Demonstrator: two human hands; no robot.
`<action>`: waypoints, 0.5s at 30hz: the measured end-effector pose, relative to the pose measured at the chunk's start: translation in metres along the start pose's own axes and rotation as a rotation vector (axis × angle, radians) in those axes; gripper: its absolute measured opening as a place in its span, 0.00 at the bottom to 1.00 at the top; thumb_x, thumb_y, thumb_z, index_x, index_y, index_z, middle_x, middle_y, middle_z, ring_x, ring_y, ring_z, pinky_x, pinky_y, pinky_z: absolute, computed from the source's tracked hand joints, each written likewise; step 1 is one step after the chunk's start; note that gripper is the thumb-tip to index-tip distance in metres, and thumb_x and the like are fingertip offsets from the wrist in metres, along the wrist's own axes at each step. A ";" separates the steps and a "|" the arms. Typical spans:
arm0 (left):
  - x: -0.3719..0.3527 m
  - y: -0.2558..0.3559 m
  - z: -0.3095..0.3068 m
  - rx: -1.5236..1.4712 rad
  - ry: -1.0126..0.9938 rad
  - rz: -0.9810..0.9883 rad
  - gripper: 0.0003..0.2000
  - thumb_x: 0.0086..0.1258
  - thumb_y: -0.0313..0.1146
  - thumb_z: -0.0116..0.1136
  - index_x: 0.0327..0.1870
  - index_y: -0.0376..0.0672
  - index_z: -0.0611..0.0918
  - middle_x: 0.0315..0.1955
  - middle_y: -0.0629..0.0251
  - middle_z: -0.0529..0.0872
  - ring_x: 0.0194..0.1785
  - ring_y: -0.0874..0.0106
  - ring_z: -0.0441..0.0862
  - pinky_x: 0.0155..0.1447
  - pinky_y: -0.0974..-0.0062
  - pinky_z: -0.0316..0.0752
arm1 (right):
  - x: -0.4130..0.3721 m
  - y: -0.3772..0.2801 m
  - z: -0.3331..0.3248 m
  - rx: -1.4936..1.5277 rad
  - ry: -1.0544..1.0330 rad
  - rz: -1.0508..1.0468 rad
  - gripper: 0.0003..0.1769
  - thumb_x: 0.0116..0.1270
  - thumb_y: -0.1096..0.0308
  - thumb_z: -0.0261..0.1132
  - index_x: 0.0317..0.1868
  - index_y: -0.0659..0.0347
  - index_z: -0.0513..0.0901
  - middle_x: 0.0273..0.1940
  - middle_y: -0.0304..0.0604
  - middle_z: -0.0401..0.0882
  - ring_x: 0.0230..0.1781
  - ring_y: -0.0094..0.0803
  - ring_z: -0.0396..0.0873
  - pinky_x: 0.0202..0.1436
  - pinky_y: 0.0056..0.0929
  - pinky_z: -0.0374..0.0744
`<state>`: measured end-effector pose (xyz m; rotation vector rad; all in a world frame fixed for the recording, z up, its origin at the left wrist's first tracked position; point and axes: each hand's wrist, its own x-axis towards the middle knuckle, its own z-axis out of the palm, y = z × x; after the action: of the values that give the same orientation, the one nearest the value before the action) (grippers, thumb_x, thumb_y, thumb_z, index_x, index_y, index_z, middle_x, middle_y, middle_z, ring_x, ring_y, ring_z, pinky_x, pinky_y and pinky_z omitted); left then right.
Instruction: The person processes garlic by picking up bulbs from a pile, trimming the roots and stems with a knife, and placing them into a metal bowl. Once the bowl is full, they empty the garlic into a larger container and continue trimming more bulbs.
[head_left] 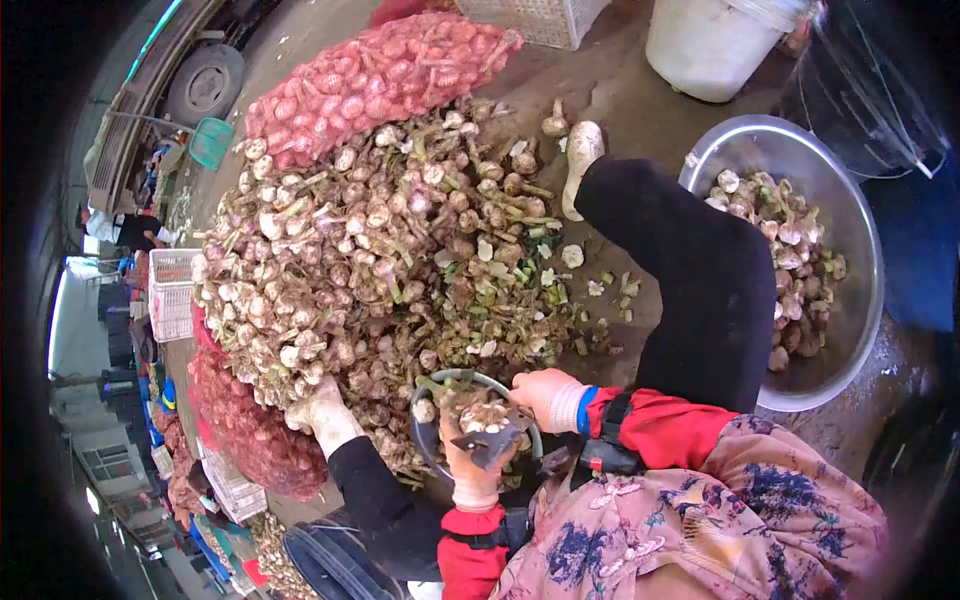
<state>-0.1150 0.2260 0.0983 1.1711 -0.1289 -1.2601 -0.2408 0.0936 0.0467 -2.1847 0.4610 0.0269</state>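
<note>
My gloved left hand (470,465) is curled over a small bucket (416,440), its fingers closed at a garlic bulb (425,411) with a green stem. A dark, flat, blade-like piece (488,442) crosses in front of this hand's palm. My gloved right hand (548,397) is closed at the bucket's right rim, with its fingertips turned toward the dark piece; what it grips is hidden. Pale garlic bulbs and trimmings (487,414) show inside the bucket, between the two hands. Beyond them spreads a big heap of garlic with stems (340,250).
A wide metal basin (865,300) holding garlic bulbs stands right of my bent leg (700,270). Red mesh sacks (380,80) of garlic border the heap. Cut stems (500,320) litter the near side. White crates (175,295) and a white bucket (705,50) stand farther out.
</note>
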 end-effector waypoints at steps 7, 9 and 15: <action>-0.008 -0.002 -0.052 0.956 -0.143 0.184 0.36 0.50 0.32 0.72 0.62 0.44 0.67 0.53 0.60 0.78 0.57 0.63 0.76 0.61 0.63 0.72 | 0.000 -0.002 -0.008 -0.020 0.017 -0.041 0.11 0.51 0.70 0.62 0.37 0.55 0.80 0.39 0.48 0.76 0.42 0.48 0.79 0.41 0.43 0.78; 0.000 0.000 -0.049 1.085 -0.244 0.272 0.22 0.52 0.28 0.71 0.50 0.40 0.78 0.44 0.65 0.84 0.48 0.70 0.82 0.54 0.71 0.76 | 0.001 -0.007 -0.005 -0.018 -0.019 -0.044 0.12 0.50 0.69 0.62 0.38 0.55 0.80 0.39 0.48 0.77 0.42 0.48 0.79 0.42 0.44 0.78; -0.009 -0.025 -0.029 0.845 0.059 0.279 0.10 0.63 0.33 0.58 0.42 0.41 0.78 0.39 0.63 0.82 0.41 0.67 0.81 0.47 0.67 0.76 | 0.004 0.031 -0.002 0.033 -0.012 0.326 0.14 0.51 0.70 0.63 0.41 0.60 0.81 0.39 0.55 0.80 0.40 0.50 0.80 0.43 0.42 0.79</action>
<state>-0.1158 0.2546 0.0712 1.8259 -0.8124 -0.9258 -0.2481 0.0739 0.0235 -2.0549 0.8009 0.2079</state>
